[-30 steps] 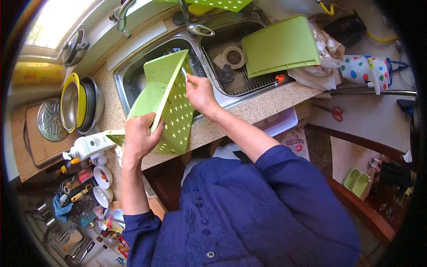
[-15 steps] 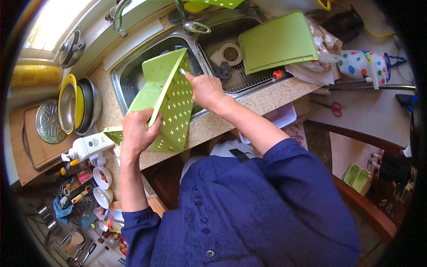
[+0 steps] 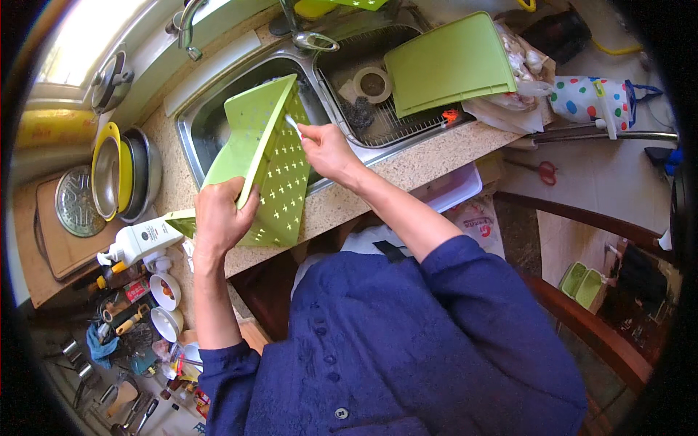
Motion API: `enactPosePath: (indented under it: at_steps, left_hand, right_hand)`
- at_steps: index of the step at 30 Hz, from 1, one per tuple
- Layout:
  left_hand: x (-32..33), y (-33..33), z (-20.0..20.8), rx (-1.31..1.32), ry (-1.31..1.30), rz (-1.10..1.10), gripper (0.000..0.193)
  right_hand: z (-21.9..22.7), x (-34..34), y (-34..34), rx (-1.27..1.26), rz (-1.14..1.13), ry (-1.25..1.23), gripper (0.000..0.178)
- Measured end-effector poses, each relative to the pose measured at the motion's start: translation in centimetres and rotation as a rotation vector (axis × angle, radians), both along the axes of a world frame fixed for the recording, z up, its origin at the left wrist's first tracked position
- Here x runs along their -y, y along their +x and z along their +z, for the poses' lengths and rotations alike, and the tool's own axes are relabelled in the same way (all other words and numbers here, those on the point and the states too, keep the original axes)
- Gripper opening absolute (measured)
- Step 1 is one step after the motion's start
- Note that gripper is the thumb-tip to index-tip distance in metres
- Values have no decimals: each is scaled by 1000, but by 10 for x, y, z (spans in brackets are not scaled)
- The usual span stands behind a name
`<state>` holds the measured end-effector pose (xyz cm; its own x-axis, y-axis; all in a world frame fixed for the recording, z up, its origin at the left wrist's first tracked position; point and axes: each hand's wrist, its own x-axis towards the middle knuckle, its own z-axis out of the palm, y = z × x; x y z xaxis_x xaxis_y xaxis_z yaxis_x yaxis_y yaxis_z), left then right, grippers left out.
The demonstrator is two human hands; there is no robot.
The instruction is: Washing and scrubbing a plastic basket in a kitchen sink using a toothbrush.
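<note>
A light green plastic basket (image 3: 280, 171) with cross-shaped holes is tilted over the near edge of the left sink basin (image 3: 190, 149). My left hand (image 3: 224, 211) is closed around its rim at the lower left. In my right hand (image 3: 331, 151), pinched between the fingers, is a slim white tool (image 3: 292, 124), perhaps a toothbrush. Its white end lies against the rim near the basket's upper corner; the rest is hidden by the hand. A white pump bottle (image 3: 149, 238) lies beside my left hand.
A flat green panel (image 3: 451, 65) rests over the right basin, near a dark scouring pad (image 3: 358, 113) and a round strainer (image 3: 372, 85). The faucet (image 3: 314, 40) hangs behind. Metal bowls (image 3: 109, 174) stand at left, and bags of garlic (image 3: 525, 65) at right.
My right hand has drawn slightly down along the rim, and more of the white tool shows. My left hand keeps its hold on the basket. The whole view has shifted a little.
</note>
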<state>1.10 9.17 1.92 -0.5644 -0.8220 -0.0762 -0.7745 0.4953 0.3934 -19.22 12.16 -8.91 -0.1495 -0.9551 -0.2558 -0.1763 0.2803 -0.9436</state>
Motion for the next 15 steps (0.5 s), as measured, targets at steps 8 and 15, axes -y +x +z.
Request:
enactPosePath:
  at_steps: [8, 15]
  left_hand:
    - [2, -3, 0, 25, 9, 8, 25]
    - [-3, -1, 1, 29, 19, 46, 25]
  right_hand:
    - [-10, -7, 0, 242, -23, -93, 35]
    - [24, -39, 9, 333, 34, -51, 36]
